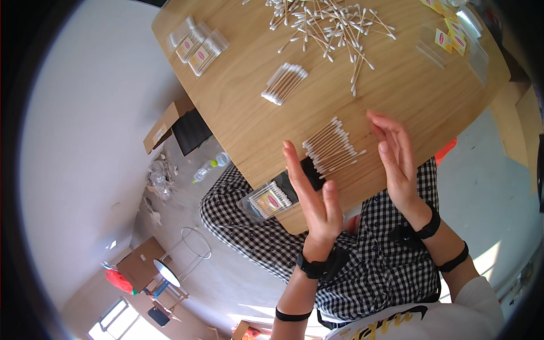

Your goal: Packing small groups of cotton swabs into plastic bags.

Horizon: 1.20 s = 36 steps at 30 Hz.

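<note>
A row of cotton swabs (pixel 330 146) lies side by side on the table between my two hands, a few of them sticking out unevenly. My left hand (pixel 316 201) is held on edge at the row's left, fingers stretched out and thumb apart, holding nothing. On the other side my right hand (pixel 398 161) is open too, with its fingers slightly curved and nothing in them. Partly hidden behind my left hand is a flat black object (pixel 313 172). Left of that hand, a clear pack of swabs (pixel 271 200) with a yellow label sits at the table edge.
Farther off lies a neat bundle of swabs (pixel 284 83), with a loose heap of swabs (pixel 334 25) beyond it. Filled packs (pixel 199 48) stand at the far left. Yellow label cards (pixel 451 37) and clear sleeves (pixel 477 59) are at the far right of the wooden table (pixel 238 122).
</note>
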Available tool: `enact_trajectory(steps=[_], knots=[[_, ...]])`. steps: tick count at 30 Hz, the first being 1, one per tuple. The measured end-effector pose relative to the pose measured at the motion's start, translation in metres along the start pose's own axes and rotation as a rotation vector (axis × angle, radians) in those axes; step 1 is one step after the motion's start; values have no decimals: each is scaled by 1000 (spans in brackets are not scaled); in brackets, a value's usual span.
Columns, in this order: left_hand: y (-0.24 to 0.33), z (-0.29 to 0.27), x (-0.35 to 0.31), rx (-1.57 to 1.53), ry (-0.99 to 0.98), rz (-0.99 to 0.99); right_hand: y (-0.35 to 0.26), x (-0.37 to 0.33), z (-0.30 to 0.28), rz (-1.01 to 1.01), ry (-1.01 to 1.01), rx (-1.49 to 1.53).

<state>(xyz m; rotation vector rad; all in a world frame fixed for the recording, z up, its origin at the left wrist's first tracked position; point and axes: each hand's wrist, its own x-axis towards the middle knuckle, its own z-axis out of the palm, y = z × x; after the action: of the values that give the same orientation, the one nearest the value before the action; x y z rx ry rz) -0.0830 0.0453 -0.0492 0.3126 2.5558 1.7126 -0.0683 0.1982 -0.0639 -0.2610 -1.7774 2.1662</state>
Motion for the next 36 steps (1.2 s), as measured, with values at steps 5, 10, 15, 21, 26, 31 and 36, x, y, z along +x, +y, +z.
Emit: enact_trajectory(steps=[5, 10, 15, 21, 26, 31, 36], knots=[[8, 21, 4, -433, 198, -102, 3, -3, 18, 35, -69, 59], [9, 23, 1, -621, 263, -153, 3, 2, 20, 75, -60, 101], [5, 19, 1, -553, 241, -102, 7, -1, 22, 15, -50, 70], [-2, -13, 18, 465, 40, 74, 1, 7, 5, -84, 22, -90], [-4, -16, 26, 500, -27, 137, 1, 5, 2, -56, 36, -105], [-1, -17, 28, 524, -72, 140, -4, 0, 1, -60, 8, -111], [2, -20, 29, 533, -44, 187, -6, -1, 6, -37, 22, -159]])
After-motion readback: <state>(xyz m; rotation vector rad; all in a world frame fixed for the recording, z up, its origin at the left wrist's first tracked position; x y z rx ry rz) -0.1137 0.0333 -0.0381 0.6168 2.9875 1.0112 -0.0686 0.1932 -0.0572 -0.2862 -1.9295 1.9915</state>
